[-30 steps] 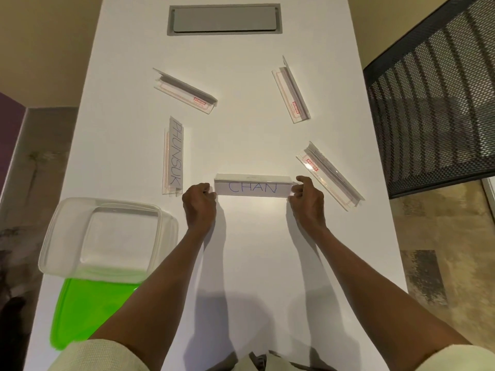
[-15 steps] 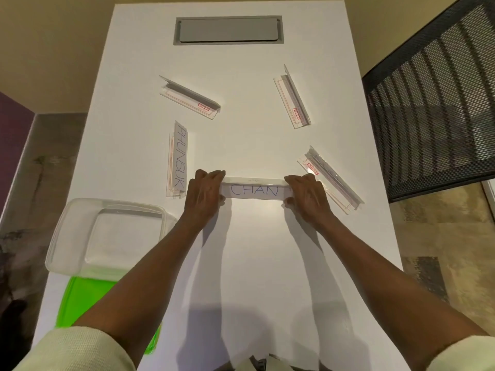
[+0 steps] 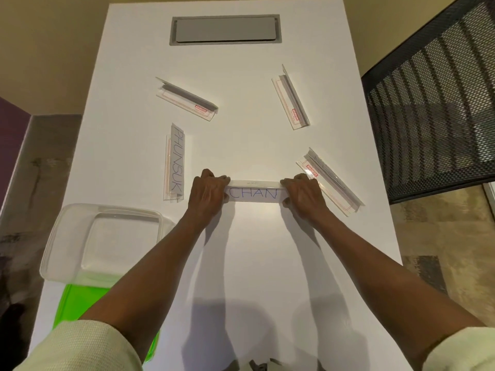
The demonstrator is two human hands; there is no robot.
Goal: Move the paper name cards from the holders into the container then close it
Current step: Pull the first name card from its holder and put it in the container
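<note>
A clear acrylic holder with a paper card reading CHAN [image 3: 254, 193] lies across the middle of the white table [image 3: 241, 263]. My left hand [image 3: 207, 192] grips its left end and my right hand [image 3: 302, 194] grips its right end. Left of it stands a second holder with a card reading PHUNSUK [image 3: 175, 162]. A clear plastic container [image 3: 107, 242] sits open at the table's left edge, partly over its green lid [image 3: 80, 303]. Three more clear holders lie at the far left [image 3: 186, 99], far right [image 3: 290, 97] and near right [image 3: 330, 180].
A grey metal cable hatch [image 3: 225, 29] is set into the table's far end. A black mesh chair back [image 3: 434, 97] stands close to the table's right edge. The container overhangs the left edge slightly.
Both hands have slid further over the ends of the CHAN holder, fingers now wrapped on its top edge. The head view has tilted slightly, shifting everything downward.
</note>
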